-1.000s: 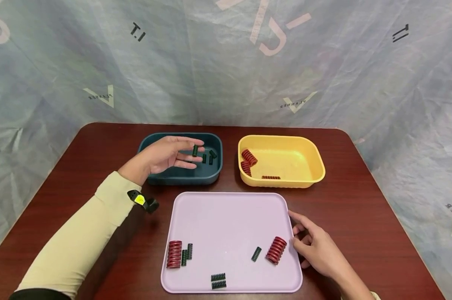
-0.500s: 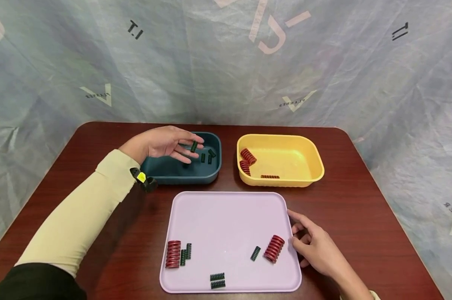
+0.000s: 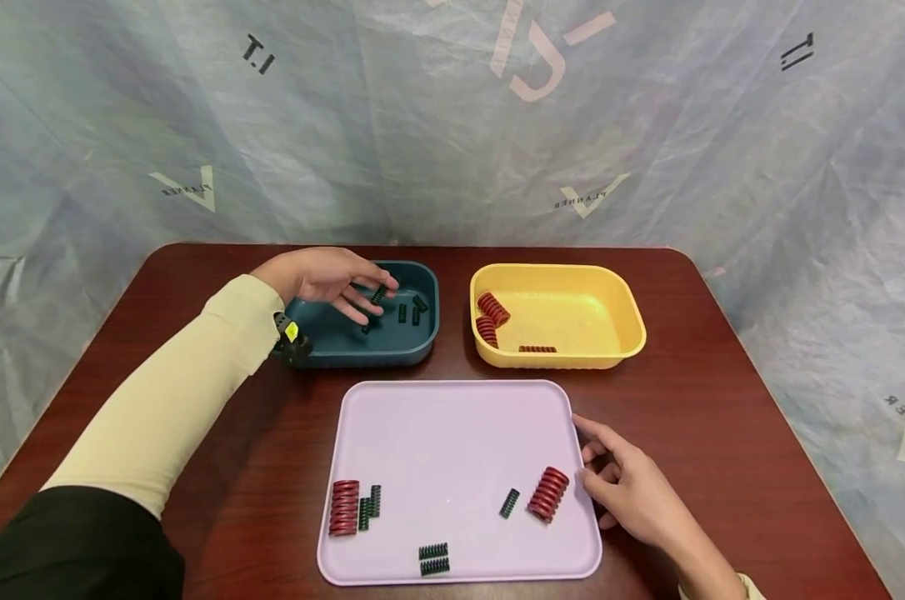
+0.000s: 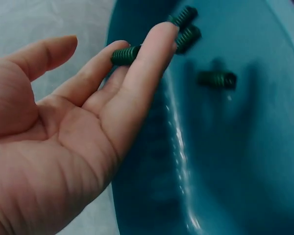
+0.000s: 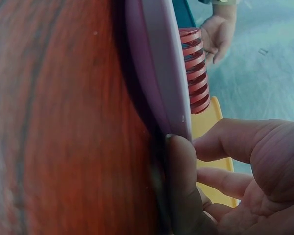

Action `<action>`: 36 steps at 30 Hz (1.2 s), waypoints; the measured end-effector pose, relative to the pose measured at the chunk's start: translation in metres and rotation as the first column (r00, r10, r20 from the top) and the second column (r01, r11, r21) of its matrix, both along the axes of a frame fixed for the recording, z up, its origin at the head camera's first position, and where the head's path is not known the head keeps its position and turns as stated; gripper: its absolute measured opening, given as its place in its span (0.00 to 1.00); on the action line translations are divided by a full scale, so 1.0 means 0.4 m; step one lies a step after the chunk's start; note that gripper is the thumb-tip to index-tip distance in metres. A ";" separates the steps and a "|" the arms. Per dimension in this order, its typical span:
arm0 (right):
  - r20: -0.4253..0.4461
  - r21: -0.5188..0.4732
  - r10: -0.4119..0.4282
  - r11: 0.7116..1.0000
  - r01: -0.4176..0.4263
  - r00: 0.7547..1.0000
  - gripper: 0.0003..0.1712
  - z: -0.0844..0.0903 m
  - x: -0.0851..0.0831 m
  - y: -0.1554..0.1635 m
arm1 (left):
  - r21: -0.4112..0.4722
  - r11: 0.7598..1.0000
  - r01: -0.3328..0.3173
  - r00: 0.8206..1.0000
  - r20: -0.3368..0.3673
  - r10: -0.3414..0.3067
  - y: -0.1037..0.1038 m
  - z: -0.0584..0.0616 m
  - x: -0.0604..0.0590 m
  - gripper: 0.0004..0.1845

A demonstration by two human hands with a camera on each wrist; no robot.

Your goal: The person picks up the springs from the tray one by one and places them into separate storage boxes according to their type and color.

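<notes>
My left hand (image 3: 351,287) hovers palm-up over the teal bin (image 3: 362,354), fingers nearly straight. A small dark green spring (image 4: 126,55) lies across its fingertips, and the thumb stands apart from it. Several more green springs (image 3: 410,311) lie on the bin floor. My right hand (image 3: 625,487) rests on the table at the right rim of the lilac tray (image 3: 452,433), fingertips (image 5: 179,161) touching the rim. A fat red spring (image 3: 548,493) lies just inside that rim, with a thin green spring (image 3: 509,502) beside it.
A yellow bin (image 3: 565,358) behind the tray holds three red springs (image 3: 492,308). On the tray's front left lie a red spring (image 3: 344,507) and two green springs (image 3: 369,508); two more green springs (image 3: 433,560) lie at the front edge. A plastic sheet backs the table.
My left hand has drawn back and to the left over the teal bin, still carrying the green spring at its fingertips. The right hand has stayed at the tray's rim.
</notes>
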State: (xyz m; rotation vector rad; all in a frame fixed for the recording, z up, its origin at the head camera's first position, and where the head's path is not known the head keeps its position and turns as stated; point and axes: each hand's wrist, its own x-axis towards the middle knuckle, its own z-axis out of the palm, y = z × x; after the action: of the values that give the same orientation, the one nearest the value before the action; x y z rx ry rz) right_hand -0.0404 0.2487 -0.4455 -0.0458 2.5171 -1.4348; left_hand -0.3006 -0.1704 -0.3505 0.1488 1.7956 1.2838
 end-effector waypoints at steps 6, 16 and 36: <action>-0.006 0.005 0.006 1.000 -0.006 1.000 0.38 0.000 -0.002 -0.003 | -0.055 0.997 0.046 0.998 0.035 -0.044 -0.018 -0.009 -0.012 0.29; -0.004 0.010 0.013 1.000 -0.013 1.000 0.38 0.000 -0.006 -0.005 | -0.071 0.996 0.050 0.997 0.063 -0.046 -0.051 -0.020 -0.018 0.30; -0.020 -0.013 0.016 1.000 -0.016 1.000 0.38 -0.001 -0.002 0.000 | -0.136 0.990 0.050 0.991 -0.116 -0.066 -0.038 -0.002 0.026 0.29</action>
State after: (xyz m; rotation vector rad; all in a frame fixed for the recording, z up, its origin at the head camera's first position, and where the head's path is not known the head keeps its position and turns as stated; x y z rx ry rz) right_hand -0.0413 0.2487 -0.4459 -0.0833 2.5174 -1.4521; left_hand -0.2902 -0.1857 -0.3513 0.2067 1.9585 1.1313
